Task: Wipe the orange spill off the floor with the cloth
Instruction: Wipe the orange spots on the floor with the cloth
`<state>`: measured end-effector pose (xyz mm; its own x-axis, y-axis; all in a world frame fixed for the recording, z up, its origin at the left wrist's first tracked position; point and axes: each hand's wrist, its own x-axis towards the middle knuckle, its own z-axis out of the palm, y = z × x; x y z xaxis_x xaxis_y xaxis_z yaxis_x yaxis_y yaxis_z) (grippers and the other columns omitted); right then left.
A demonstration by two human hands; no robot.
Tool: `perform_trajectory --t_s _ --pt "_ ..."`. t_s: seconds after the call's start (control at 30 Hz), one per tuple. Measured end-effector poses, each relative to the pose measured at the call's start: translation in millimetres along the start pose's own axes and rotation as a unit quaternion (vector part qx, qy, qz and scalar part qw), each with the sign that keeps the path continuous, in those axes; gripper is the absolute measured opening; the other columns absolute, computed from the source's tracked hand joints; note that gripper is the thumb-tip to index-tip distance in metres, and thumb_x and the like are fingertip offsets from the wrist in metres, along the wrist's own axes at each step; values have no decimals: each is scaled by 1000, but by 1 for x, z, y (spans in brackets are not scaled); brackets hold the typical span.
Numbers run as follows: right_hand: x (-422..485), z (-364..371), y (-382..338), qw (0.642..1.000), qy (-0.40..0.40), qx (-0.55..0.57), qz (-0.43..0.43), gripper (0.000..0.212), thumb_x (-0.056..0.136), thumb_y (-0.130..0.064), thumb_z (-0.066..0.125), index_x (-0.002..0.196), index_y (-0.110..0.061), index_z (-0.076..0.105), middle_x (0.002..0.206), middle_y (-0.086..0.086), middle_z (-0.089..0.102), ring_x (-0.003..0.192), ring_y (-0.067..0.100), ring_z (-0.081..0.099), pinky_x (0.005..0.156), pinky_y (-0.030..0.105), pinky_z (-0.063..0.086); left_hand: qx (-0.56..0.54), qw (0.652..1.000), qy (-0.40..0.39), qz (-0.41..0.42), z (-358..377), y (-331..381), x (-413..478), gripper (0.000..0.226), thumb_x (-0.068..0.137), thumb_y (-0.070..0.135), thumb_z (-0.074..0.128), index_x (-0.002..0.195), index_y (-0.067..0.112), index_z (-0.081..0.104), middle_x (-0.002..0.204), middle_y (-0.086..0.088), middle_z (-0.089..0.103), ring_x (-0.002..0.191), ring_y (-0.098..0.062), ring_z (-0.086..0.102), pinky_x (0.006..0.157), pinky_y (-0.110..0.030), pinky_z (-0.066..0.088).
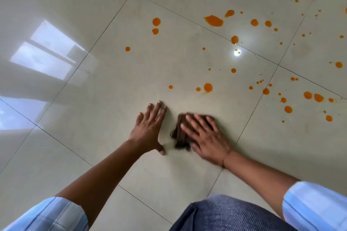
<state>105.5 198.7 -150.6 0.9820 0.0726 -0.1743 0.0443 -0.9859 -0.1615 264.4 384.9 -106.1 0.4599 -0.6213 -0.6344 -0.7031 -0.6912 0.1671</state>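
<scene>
Floor point(131, 80) tiled; cloth point(180, 135) flat under right hand point(204, 137).

The right hand point(206, 137) covers most of the dark cloth point(180, 133), both smeared with blur. The orange spill point(214, 20) runs past the top and right edges (far specks too tiny to count).
</scene>
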Motion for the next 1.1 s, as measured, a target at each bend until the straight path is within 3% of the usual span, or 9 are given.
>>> perform_trajectory --t_s 0.1,0.27,0.43,0.53,0.67,0.73,0.9,1.0,1.1 --pt "39 -10 -9 994 4 28 105 64 90 -43 38 151 -27 28 160 7 21 146 31 20 116 52 13 7 1000 -7 -2 0 1 2 152 47 59 85 149 20 -21 156 -2 -31 143 -29 -27 117 -50 -2" --pt "-24 -8 3 998 -45 6 42 66 90 -43 39 152 -27 25 160 6 20 146 29 21 115 52 17 23 999 -29 3 -6 4 3 151 51 59 84 148 17 -24 155 -8 -32 141 -35 -29 116 -57 0" --pt "10 -30 53 972 -47 12 230 66 92 -48 32 153 -24 22 161 9 16 146 33 20 115 52 21 68 995 -70 0 -19 14 3 150 55 63 81 145 7 -26 154 -17 -30 140 -45 -24 113 -64 12" --pt "39 -30 64 961 -31 32 272 66 93 -44 38 153 -22 21 161 11 14 146 33 15 114 55 16 74 994 -77 -6 -16 14 8 144 63 65 75 138 3 -32 146 -17 -38 138 -47 -26 110 -67 14" --pt "3 -10 46 979 -45 7 199 69 89 -51 37 152 -25 24 160 8 19 143 30 27 112 52 22 68 997 -42 -18 -4 10 18 108 91 46 57 130 5 -35 139 -15 -40 127 -43 -34 110 -68 17" --pt "-4 -18 66 986 -55 3 154 69 89 -52 36 151 -27 22 160 7 19 143 29 29 112 50 20 55 997 -41 -16 -4 10 15 116 86 49 64 133 5 -34 139 -13 -42 129 -41 -35 111 -67 14" --pt "101 -37 68 974 20 32 222 67 89 -48 35 151 -23 29 159 11 23 145 32 22 113 55 19 42 998 -39 14 -5 3 8 150 54 64 80 139 12 -32 143 -8 -41 138 -36 -33 114 -59 -3" --pt "94 -20 16 996 15 22 80 67 89 -46 40 151 -25 27 159 10 23 145 31 23 115 55 16 26 999 4 19 -3 -5 6 150 50 69 78 144 17 -27 146 -3 -39 138 -28 -33 115 -51 -7" --pt "34 -18 32 1000 -6 10 -17 68 87 -47 42 151 -27 27 159 7 24 144 28 26 114 51 16 -3 999 39 -28 4 -9 -5 151 46 73 77 149 17 -19 150 -4 -33 144 -28 -24 120 -48 0"
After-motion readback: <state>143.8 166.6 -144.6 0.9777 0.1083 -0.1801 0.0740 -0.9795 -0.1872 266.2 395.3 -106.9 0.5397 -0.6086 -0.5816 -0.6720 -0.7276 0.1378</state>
